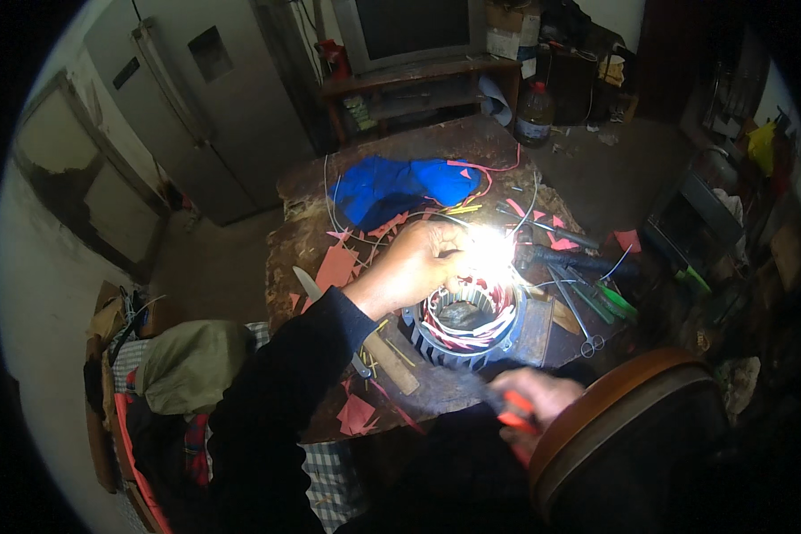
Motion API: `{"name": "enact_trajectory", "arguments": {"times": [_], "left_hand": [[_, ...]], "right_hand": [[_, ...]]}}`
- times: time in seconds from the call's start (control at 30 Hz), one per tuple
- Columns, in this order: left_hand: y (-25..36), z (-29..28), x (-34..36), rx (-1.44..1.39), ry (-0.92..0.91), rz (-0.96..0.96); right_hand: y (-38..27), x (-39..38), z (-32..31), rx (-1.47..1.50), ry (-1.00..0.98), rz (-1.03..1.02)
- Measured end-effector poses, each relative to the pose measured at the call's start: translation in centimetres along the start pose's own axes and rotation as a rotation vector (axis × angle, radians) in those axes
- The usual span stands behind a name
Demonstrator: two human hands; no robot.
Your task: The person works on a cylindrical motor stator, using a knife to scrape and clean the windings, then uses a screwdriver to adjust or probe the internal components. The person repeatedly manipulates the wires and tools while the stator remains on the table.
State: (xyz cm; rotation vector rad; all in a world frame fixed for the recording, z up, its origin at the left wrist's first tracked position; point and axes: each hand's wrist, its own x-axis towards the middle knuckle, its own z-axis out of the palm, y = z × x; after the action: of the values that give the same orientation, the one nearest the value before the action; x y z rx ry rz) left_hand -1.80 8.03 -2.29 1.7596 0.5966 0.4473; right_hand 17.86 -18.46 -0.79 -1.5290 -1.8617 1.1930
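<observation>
A motor stator (463, 347) with red and white windings sits on the worn wooden table (298, 205). My left hand (423, 267) is closed at its back rim, its fingertips in bright glare, so what they grip is unclear. My right hand (543, 400), blurred, grips a tool with a red-orange handle (514, 418) in front of the stator; the tool's head is smeared. Pink paper pieces (336, 267) and a pale blade (307, 285) lie left of the stator. Scissors (586, 343) and green-handled tools (616, 303) lie to its right.
A blue cloth (400, 187) and loose wires cover the table's back. An orange-rimmed round object (632, 374) looms at lower right. A bottle (534, 116), television stand (418, 67) and refrigerator (178, 107) stand behind. Clothes (187, 365) are heaped at the left.
</observation>
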Motion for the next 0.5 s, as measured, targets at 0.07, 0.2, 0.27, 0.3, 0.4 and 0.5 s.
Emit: {"name": "enact_trajectory", "arguments": {"times": [0.07, 0.2, 0.27, 0.3, 0.4, 0.5], "left_hand": [[-0.2, 0.0, -0.2, -0.065, 0.000, 0.050], [-0.7, 0.2, -0.3, -0.246, 0.045, 0.045], [-0.9, 0.5, -0.3, -0.258, 0.096, 0.059], [-1.0, 0.6, -0.3, -0.286, 0.117, 0.038], [-0.9, 1.0, -0.5, -0.274, 0.107, 0.075], [-0.8, 1.2, -0.6, -0.217, 0.088, 0.083]], "right_hand": [[-1.0, -0.5, -2.2, -0.156, 0.205, 0.165], [-1.9, 1.6, -6.5, -0.506, 0.320, 0.171], [-2.1, 3.6, -7.4, -0.579, 0.288, 0.210], [-2.3, 4.6, -7.6, -0.587, 0.275, 0.182], [-2.6, 7.2, -7.8, -0.593, 0.256, 0.092], [-2.5, 8.9, -7.5, -0.580, 0.319, -0.009]]}}
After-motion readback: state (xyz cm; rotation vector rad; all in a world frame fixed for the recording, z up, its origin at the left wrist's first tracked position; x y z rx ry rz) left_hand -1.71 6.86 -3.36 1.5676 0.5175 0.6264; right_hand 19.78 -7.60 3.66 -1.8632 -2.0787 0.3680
